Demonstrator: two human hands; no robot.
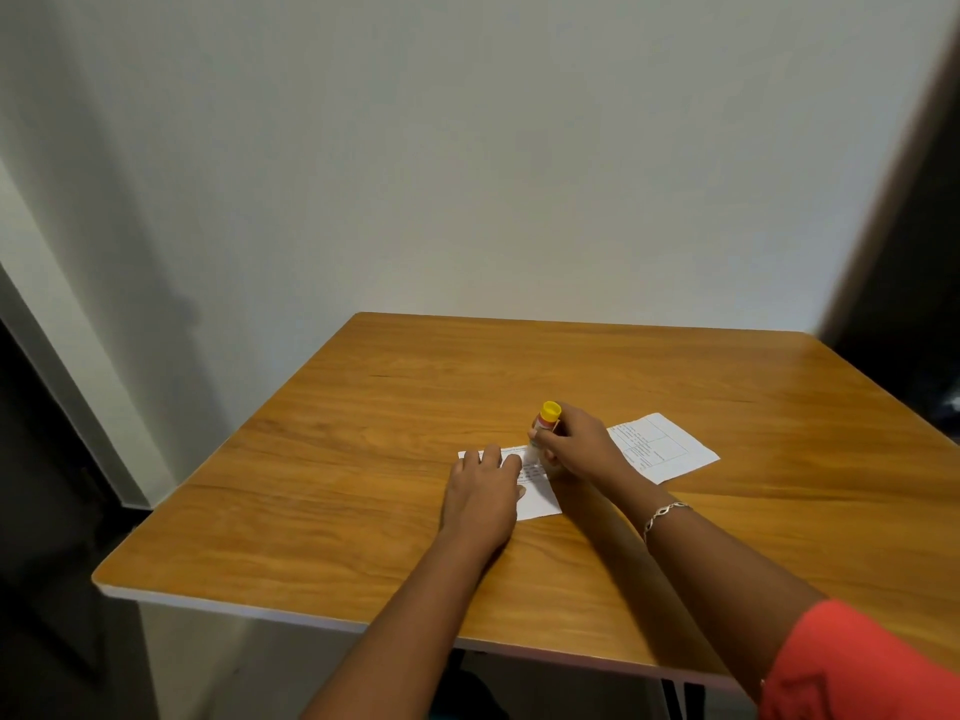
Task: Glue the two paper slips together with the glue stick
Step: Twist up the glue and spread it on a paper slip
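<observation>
Two paper slips lie on the counter (363, 511). The left hand (483, 491) presses flat on the near slip (537, 498). The right hand (576, 444) grips one glue stick (546, 423) upright on it; the far slip (670, 449) lies apart.

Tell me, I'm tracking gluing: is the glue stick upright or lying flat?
Nearly upright: right hand grips the glue stick, yellow end up, lower end on a paper slip.

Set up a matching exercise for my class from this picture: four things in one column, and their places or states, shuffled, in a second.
Things
1. glue stick with a yellow top end
2. white printed paper slip nearest the person
3. white paper slip with a printed grid
4. silver chain bracelet

Places or states
a. farthest right on the brown wooden table
b. around the right wrist
c. held in the right hand
d. pressed down by the left hand

Pairs: 1-c, 2-d, 3-a, 4-b
</observation>
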